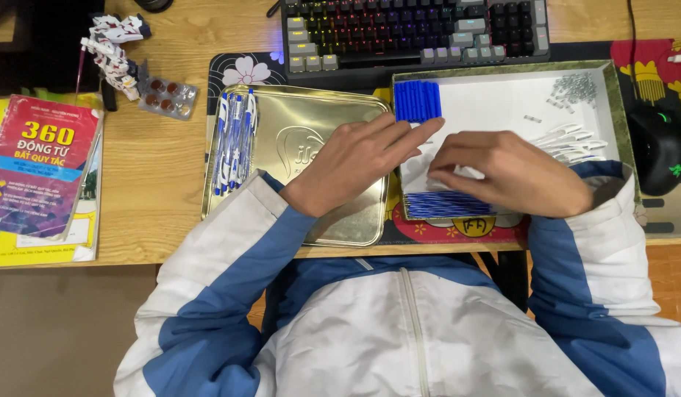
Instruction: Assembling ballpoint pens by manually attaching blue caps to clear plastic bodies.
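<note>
Both hands [429, 165] reach into white tray [502, 103] holding blue caps [417, 101]

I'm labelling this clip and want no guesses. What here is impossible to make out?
- Head view: whatever the right hand pinches is hidden by its fingers.
- Small silver parts in the white tray: too small to identify.
- Keyboard: cut off by the top edge.
- Left hand covers part of the gold tray.

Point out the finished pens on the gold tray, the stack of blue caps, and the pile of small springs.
finished pens [234, 140], head view, middle of the row on the gold tray's left side
blue caps [417, 101], head view, centre of the stack
springs [574, 88], head view, middle of the pile
</note>
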